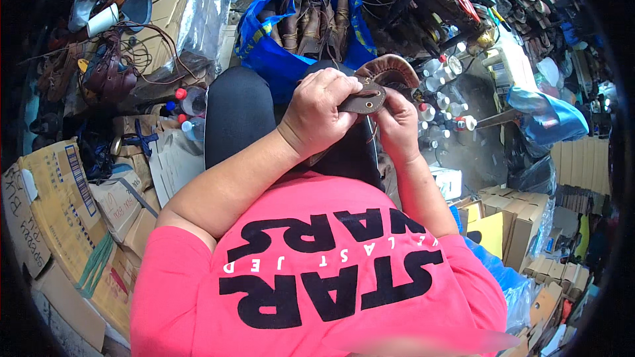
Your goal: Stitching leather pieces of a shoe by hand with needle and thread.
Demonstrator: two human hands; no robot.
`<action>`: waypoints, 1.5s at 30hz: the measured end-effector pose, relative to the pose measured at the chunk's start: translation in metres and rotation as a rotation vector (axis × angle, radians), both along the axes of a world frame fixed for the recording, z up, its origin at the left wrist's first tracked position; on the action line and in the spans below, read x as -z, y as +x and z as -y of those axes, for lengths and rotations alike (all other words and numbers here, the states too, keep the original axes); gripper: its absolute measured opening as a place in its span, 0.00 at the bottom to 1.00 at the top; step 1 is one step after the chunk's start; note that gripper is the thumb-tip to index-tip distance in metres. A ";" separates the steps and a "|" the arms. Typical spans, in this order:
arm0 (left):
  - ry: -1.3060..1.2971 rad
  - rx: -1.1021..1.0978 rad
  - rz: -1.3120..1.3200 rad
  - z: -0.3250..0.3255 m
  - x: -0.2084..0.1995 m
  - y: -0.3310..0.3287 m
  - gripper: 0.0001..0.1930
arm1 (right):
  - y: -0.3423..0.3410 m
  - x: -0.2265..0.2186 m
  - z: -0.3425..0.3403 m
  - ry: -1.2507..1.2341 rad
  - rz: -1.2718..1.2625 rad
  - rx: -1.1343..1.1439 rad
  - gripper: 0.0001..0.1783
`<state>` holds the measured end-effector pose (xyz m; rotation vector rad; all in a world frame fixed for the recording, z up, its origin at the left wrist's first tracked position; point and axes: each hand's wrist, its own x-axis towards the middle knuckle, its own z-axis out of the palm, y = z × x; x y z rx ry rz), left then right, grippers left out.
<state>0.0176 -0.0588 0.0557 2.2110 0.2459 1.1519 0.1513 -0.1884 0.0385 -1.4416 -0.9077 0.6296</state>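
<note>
Above my lap I hold a brown leather shoe upper [390, 69] with a metal eyelet and a curved, lighter inner side. My left hand [319, 111] is closed, its thumb and fingers pinching the flap with the eyelet. On the other side my right hand [399, 124] is closed round the lower edge of the same leather, fingertips partly hidden behind it. A thin thread seems to hang below the leather between the hands. Just beyond my knees stands a blue bag [254, 39] filled with several bundled brown leather pieces [309, 26].
Several plastic bottles [433, 135] with red and white caps stand right of my legs, others [193, 102] at the left. Cardboard boxes [63, 192] are stacked at the left. More cartons [512, 218] and a light-blue plastic bag [549, 116] lie at the right.
</note>
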 end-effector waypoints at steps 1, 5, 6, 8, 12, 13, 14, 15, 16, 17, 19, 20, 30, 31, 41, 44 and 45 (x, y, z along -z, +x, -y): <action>-0.010 0.008 -0.009 0.001 0.000 0.000 0.14 | 0.002 0.001 0.000 0.007 0.024 0.005 0.09; -0.032 0.033 -0.014 0.005 0.000 0.002 0.14 | 0.008 0.007 -0.004 0.020 0.038 0.020 0.07; -0.028 0.040 -0.016 0.006 0.000 0.002 0.14 | 0.009 0.008 -0.006 0.020 0.061 0.029 0.07; -0.005 0.040 -0.025 0.005 0.000 0.002 0.14 | 0.011 0.009 -0.008 -0.011 0.134 0.053 0.06; -0.024 0.025 -0.042 -0.006 0.001 0.003 0.13 | 0.010 0.002 -0.004 -0.069 0.017 0.089 0.08; -0.050 0.012 -0.026 -0.009 0.001 0.003 0.12 | 0.010 -0.001 -0.003 -0.052 -0.075 0.079 0.09; -0.049 -0.003 -0.033 -0.010 0.001 0.002 0.13 | 0.009 -0.004 -0.002 -0.079 0.059 0.110 0.10; -0.054 -0.017 -0.048 -0.011 0.000 0.002 0.13 | 0.009 -0.006 -0.001 -0.095 0.207 0.122 0.11; -0.071 -0.034 -0.054 -0.011 -0.001 0.001 0.13 | 0.008 -0.008 -0.001 -0.163 0.338 0.160 0.12; -0.056 -0.033 -0.063 -0.011 -0.002 0.001 0.13 | 0.008 -0.009 0.000 -0.096 0.487 0.149 0.10; -0.037 -0.035 -0.068 -0.009 -0.004 0.000 0.14 | 0.006 -0.009 -0.001 -0.120 0.646 0.164 0.08; -0.025 -0.037 -0.069 -0.009 -0.005 0.000 0.14 | 0.005 -0.007 -0.002 -0.116 0.731 0.166 0.08; 0.061 0.085 -0.260 -0.016 -0.031 -0.012 0.13 | -0.007 -0.049 -0.024 -0.229 0.806 0.117 0.08; 0.037 0.126 -0.286 -0.027 -0.042 -0.015 0.14 | -0.007 -0.065 -0.017 -0.287 0.768 -0.010 0.09; 0.507 0.227 -0.544 -0.061 -0.037 0.032 0.15 | 0.023 -0.105 0.023 -0.338 0.435 -0.084 0.09; 0.384 0.246 -0.681 -0.043 0.000 0.036 0.16 | 0.032 -0.069 0.005 -0.314 0.826 -0.109 0.09; 0.224 0.266 -0.658 -0.042 0.009 0.034 0.17 | 0.034 -0.060 0.003 -0.294 0.847 -0.151 0.09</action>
